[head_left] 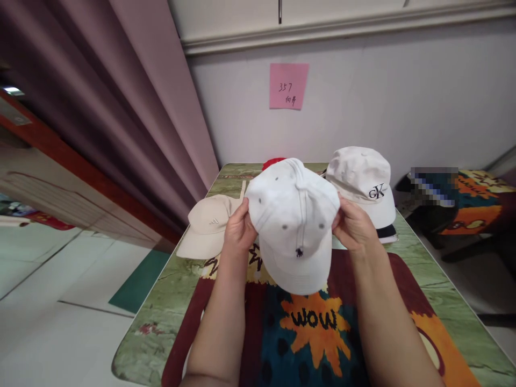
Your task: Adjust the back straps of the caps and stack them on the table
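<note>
Between my two hands I hold a white baseball cap (pixel 292 215) above the table, its brim pointing down toward me and a small dark emblem on its front. My left hand (pixel 241 226) pinches the cap's left edge, and my right hand (pixel 355 221) grips the right edge. Left of it lies a beige cap (pixel 209 223) with a small stripe logo. Behind my right hand sits another white cap (pixel 358 177) with black letters, on top of a stack with a dark brim below. Part of a red item (pixel 274 163) shows behind the held cap.
A colourful mat (pixel 314 344) marked "WOW" covers the near part of the green marbled table (pixel 149 322). A pink note (pixel 289 86) is stuck to the wall behind. Purple curtains (pixel 161 80) hang at left, and a patterned stool (pixel 478 201) stands at right.
</note>
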Demonstrator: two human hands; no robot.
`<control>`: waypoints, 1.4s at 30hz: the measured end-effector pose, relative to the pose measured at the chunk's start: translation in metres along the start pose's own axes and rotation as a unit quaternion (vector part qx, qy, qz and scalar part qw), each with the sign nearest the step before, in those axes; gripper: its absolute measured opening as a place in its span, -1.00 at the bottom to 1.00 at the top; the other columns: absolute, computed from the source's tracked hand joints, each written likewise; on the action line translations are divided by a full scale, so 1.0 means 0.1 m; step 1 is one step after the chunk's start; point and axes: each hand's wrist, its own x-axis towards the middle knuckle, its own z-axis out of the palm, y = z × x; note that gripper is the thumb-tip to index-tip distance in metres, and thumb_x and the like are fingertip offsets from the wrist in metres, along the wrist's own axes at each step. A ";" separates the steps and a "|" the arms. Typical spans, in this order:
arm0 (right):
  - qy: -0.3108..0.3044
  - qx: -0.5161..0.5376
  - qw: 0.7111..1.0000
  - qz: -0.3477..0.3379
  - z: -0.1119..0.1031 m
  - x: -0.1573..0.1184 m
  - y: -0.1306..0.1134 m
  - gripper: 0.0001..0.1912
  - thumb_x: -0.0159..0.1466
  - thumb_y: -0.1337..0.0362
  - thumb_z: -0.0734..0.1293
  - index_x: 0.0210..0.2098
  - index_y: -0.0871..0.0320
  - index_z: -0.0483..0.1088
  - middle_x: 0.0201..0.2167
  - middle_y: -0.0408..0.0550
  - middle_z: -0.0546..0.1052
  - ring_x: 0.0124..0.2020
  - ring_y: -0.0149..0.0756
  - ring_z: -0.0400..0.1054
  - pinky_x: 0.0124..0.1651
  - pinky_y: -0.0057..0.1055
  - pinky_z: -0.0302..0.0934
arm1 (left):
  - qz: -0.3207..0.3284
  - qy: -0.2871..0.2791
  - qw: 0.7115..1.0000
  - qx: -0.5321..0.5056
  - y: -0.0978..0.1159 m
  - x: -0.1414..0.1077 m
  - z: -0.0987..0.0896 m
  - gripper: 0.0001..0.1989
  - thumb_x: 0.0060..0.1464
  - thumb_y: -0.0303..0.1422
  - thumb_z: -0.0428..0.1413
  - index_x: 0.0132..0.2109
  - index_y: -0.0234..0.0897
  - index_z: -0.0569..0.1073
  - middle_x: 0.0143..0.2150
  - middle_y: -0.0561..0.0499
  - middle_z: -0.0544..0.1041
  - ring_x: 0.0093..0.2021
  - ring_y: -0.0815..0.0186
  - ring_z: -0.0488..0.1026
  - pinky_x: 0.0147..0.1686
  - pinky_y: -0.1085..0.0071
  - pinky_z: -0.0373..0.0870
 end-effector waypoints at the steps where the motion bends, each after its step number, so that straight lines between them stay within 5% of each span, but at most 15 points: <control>1: 0.031 0.059 0.998 0.002 0.00 0.04 0.03 -0.60 0.25 -0.08 0.42 -0.10 0.06 0.50 -0.40 -0.03 0.60 -0.29 -0.12 0.53 -0.32 -0.27 0.47 | -0.020 0.018 0.999 -0.033 -0.03 0.02 0.04 -0.71 0.24 -0.23 0.16 0.02 -0.27 0.56 -0.01 -0.09 0.67 0.20 0.14 0.51 0.20 0.27 0.45; 5: 0.133 0.294 0.945 0.060 0.02 0.17 0.14 -0.86 0.34 0.30 0.37 -0.10 0.09 0.48 -0.43 -0.12 0.63 -0.36 -0.27 0.57 -0.31 -0.39 0.54 | -0.069 0.047 0.991 -0.105 -0.14 0.05 0.14 -0.73 0.32 -0.31 0.06 0.06 -0.31 0.54 -0.02 -0.09 0.67 0.18 0.17 0.53 0.22 0.25 0.43; 10: 0.222 0.403 0.883 0.094 -0.02 0.25 0.18 -0.78 0.43 0.44 0.22 -0.07 0.14 0.47 -0.43 -0.16 0.66 -0.39 -0.38 0.59 -0.29 -0.49 0.55 | -0.127 -0.072 0.989 0.001 -0.11 -0.07 0.14 -0.61 0.08 -0.41 0.30 0.07 -0.36 0.55 -0.03 -0.15 0.68 0.04 0.11 0.61 0.09 0.29 0.50; 15: 0.185 0.408 0.892 0.057 0.05 0.19 0.08 -0.77 0.42 0.40 0.26 0.00 0.13 0.49 -0.34 -0.14 0.69 -0.29 -0.34 0.62 -0.15 -0.42 0.56 | -0.166 -0.129 0.976 0.056 -0.02 -0.10 0.11 -0.44 -0.13 -0.47 0.40 0.08 -0.37 0.53 0.03 -0.22 0.65 -0.01 0.07 0.62 0.01 0.30 0.54; 19: 0.092 0.402 0.909 0.053 0.28 0.09 -0.02 -0.79 0.38 0.33 0.34 -0.01 0.16 0.50 -0.26 -0.08 0.70 -0.19 -0.26 0.63 -0.03 -0.30 0.54 | -0.079 -0.076 0.994 0.021 -0.01 -0.07 0.12 -0.45 -0.13 -0.43 0.39 0.07 -0.31 0.52 0.10 -0.18 0.62 0.16 0.01 0.54 0.17 0.22 0.48; 24: 0.049 0.365 0.925 0.091 0.58 -0.03 -0.04 -0.70 0.20 0.40 0.49 -0.06 0.20 0.54 -0.17 -0.02 0.70 -0.18 -0.25 0.61 -0.11 -0.40 0.54 | 0.034 0.015 0.999 0.004 -0.06 -0.02 0.13 -0.48 -0.02 -0.39 0.35 0.12 -0.19 0.48 0.18 -0.08 0.58 0.31 0.10 0.41 0.29 0.26 0.37; 27: 0.015 0.326 0.943 0.066 0.65 -0.08 -0.03 -0.57 0.13 0.38 0.53 0.01 0.16 0.53 -0.06 0.00 0.68 -0.13 -0.21 0.60 -0.16 -0.39 0.54 | 0.052 0.023 0.998 0.012 -0.07 0.01 0.08 -0.54 -0.01 -0.37 0.35 0.07 -0.16 0.50 0.16 -0.05 0.59 0.32 0.15 0.40 0.29 0.29 0.37; 31: 0.044 0.247 0.968 0.018 0.57 -0.08 -0.04 -0.53 0.06 0.31 0.59 -0.03 0.12 0.55 -0.09 -0.02 0.68 -0.17 -0.20 0.59 -0.20 -0.38 0.51 | -0.033 -0.027 0.994 0.105 -0.04 0.03 -0.05 -0.58 -0.06 -0.30 0.39 -0.02 -0.27 0.57 0.04 -0.14 0.64 0.12 0.03 0.55 0.06 0.17 0.56; 35: 0.078 0.200 0.974 -0.072 0.42 -0.03 -0.06 -0.54 0.08 0.26 0.59 -0.03 0.12 0.56 -0.05 -0.01 0.67 -0.04 -0.19 0.56 0.06 -0.29 0.45 | -0.163 -0.080 0.939 0.293 -0.01 -0.02 -0.09 -0.53 -0.06 -0.14 0.41 -0.08 -0.37 0.59 -0.10 -0.23 0.67 -0.11 0.07 0.61 -0.18 0.22 0.60; 42: 0.242 0.245 0.908 -0.240 0.06 0.08 -0.11 -0.60 0.14 0.29 0.52 -0.02 0.02 0.51 0.09 -0.10 0.60 0.15 -0.30 0.46 0.28 -0.18 0.30 | -0.181 -0.148 0.904 0.358 0.00 -0.10 0.06 -0.48 -0.01 0.01 0.33 -0.08 -0.30 0.55 -0.08 -0.14 0.64 -0.13 0.19 0.58 -0.13 0.28 0.52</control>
